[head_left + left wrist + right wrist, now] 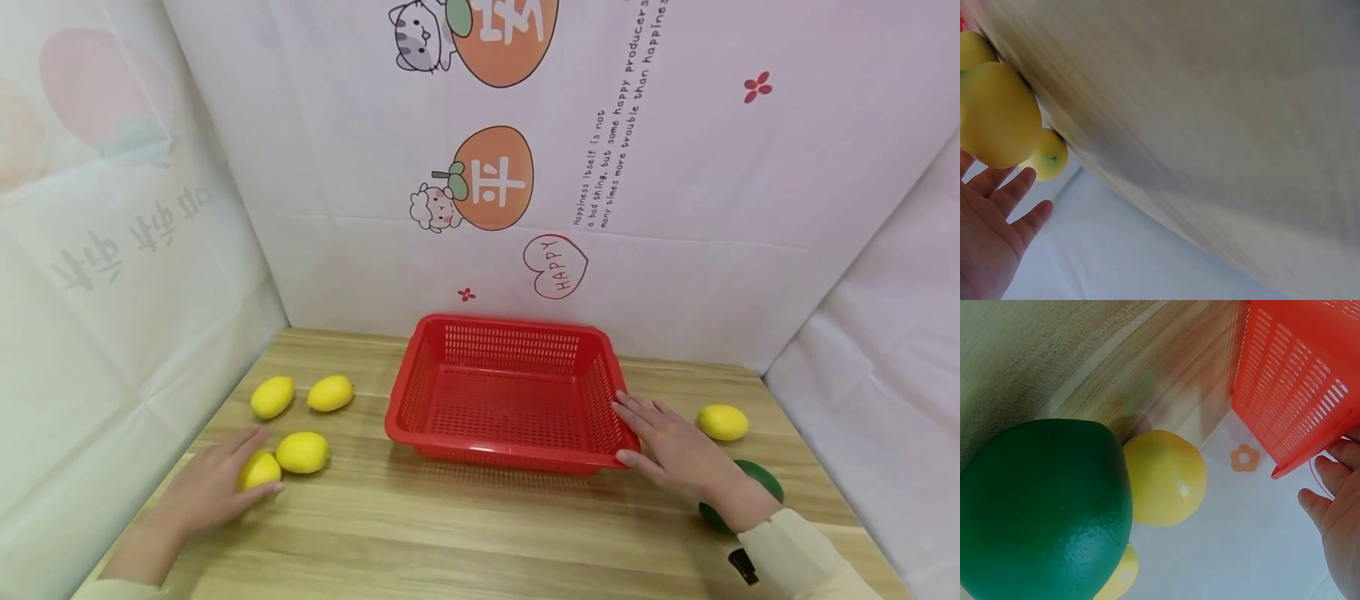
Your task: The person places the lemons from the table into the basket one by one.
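An oval yellow lemon (pixel 259 472) lies partly under your left hand (pixel 213 482); your right hand (pixel 678 446) touches the upright, rectangular, perforated red plastic basket (pixel 504 407) on the worktop (pixel 450 542).

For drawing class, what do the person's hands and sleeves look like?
The left hand and right hand are bare: no gloves or rings show. The left sleeve and right sleeve are pale cream. Beside the right one is a small black piece, unidentifiable.
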Motion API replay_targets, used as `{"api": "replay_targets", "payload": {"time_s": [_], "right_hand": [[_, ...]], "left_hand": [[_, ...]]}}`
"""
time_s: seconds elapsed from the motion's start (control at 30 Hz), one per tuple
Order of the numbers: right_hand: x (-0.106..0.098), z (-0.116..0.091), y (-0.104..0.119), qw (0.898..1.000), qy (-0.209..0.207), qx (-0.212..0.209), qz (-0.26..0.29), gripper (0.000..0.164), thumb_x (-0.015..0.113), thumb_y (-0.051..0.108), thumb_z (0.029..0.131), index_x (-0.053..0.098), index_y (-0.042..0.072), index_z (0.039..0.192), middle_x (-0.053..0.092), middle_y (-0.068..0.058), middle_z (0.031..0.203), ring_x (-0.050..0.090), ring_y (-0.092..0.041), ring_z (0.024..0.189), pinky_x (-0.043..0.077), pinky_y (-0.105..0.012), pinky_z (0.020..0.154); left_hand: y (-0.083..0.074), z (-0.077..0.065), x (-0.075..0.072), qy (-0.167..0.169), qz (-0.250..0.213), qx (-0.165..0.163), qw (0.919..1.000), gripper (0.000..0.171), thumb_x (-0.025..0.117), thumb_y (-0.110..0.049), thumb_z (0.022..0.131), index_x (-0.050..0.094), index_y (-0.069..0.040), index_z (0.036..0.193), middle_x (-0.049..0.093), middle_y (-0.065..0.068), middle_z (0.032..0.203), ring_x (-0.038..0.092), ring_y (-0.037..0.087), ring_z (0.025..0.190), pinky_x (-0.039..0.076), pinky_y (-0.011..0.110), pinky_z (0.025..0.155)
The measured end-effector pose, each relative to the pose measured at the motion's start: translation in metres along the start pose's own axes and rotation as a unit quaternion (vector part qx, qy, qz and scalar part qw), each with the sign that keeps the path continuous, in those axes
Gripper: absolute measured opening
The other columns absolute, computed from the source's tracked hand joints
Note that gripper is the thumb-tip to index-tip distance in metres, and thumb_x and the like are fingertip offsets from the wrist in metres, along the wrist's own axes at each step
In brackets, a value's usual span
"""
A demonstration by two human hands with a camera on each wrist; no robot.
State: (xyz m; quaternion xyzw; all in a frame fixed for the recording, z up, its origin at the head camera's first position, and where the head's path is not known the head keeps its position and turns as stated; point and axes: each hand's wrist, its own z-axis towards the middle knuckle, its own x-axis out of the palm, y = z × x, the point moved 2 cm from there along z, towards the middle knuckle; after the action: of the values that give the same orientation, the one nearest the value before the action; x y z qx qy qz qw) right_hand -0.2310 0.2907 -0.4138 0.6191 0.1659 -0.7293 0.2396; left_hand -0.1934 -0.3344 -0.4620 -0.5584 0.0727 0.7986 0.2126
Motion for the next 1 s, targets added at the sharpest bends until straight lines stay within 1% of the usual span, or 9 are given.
{"api": "replay_targets", "payload": {"time_s": [0.17, 0.43, 0.67, 0.77, 0.87, 1.0], "right_hand": [[0.0000, -0.0004, -0.0001, 1.000, -0.001, -0.002, 0.000, 0.076, 0.056, 0.057, 0.092, 0.045, 0.003, 0.144, 0.037, -0.013, 0.152, 0.037, -0.031, 0.137, 0.031, -0.056, 0.109], [-0.0001, -0.0002, -0.0003, 1.000, -0.002, -0.002, -0.001, 0.077, 0.056, 0.057, 0.091, 0.045, 0.003, 0.145, 0.037, -0.013, 0.152, 0.037, -0.032, 0.137, 0.031, -0.056, 0.109], [-0.0004, -0.0011, 0.0007, 1.000, -0.004, -0.004, -0.003, 0.076, 0.057, 0.056, 0.091, 0.045, 0.003, 0.144, 0.037, -0.013, 0.152, 0.037, -0.033, 0.137, 0.031, -0.056, 0.109], [-0.0011, -0.0010, 0.0015, 1.000, -0.006, -0.006, -0.003, 0.075, 0.057, 0.055, 0.092, 0.045, 0.002, 0.144, 0.037, -0.014, 0.152, 0.037, -0.033, 0.137, 0.032, -0.056, 0.108], [-0.0015, -0.0005, 0.0019, 1.000, -0.003, -0.005, -0.003, 0.075, 0.057, 0.055, 0.092, 0.045, 0.002, 0.144, 0.037, -0.014, 0.152, 0.037, -0.033, 0.137, 0.031, -0.056, 0.109], [-0.0011, 0.0000, 0.0013, 1.000, -0.001, -0.004, -0.002, 0.076, 0.057, 0.055, 0.091, 0.045, 0.002, 0.144, 0.037, -0.014, 0.152, 0.036, -0.034, 0.137, 0.031, -0.056, 0.109]], "left_hand": [[-0.0004, -0.0026, 0.0001, 0.005, -0.001, -0.001, 1.0000, 0.084, 0.077, -0.052, 0.076, 0.052, 0.004, 0.134, 0.052, 0.030, 0.130, 0.055, 0.051, 0.108, 0.042, 0.065, 0.089], [-0.0035, -0.0031, -0.0015, 0.052, -0.023, -0.023, 0.9981, 0.092, 0.078, -0.057, 0.073, 0.051, 0.005, 0.135, 0.050, 0.033, 0.131, 0.052, 0.054, 0.110, 0.041, 0.066, 0.091], [-0.0029, -0.0028, 0.0008, 0.085, -0.039, -0.043, 0.9947, 0.096, 0.077, -0.061, 0.071, 0.050, 0.004, 0.135, 0.049, 0.033, 0.133, 0.051, 0.052, 0.114, 0.044, 0.063, 0.091], [-0.0020, -0.0033, 0.0026, 0.094, -0.046, -0.050, 0.9933, 0.097, 0.077, -0.062, 0.070, 0.048, 0.003, 0.136, 0.048, 0.032, 0.133, 0.051, 0.051, 0.114, 0.045, 0.063, 0.090], [-0.0013, -0.0036, 0.0036, 0.098, -0.054, -0.052, 0.9924, 0.097, 0.080, -0.057, 0.068, 0.048, 0.002, 0.137, 0.049, 0.031, 0.133, 0.051, 0.051, 0.114, 0.045, 0.064, 0.089], [-0.0008, -0.0031, 0.0038, 0.098, -0.060, -0.049, 0.9921, 0.092, 0.086, -0.044, 0.067, 0.047, 0.003, 0.136, 0.051, 0.030, 0.131, 0.053, 0.050, 0.112, 0.045, 0.063, 0.088]]}}
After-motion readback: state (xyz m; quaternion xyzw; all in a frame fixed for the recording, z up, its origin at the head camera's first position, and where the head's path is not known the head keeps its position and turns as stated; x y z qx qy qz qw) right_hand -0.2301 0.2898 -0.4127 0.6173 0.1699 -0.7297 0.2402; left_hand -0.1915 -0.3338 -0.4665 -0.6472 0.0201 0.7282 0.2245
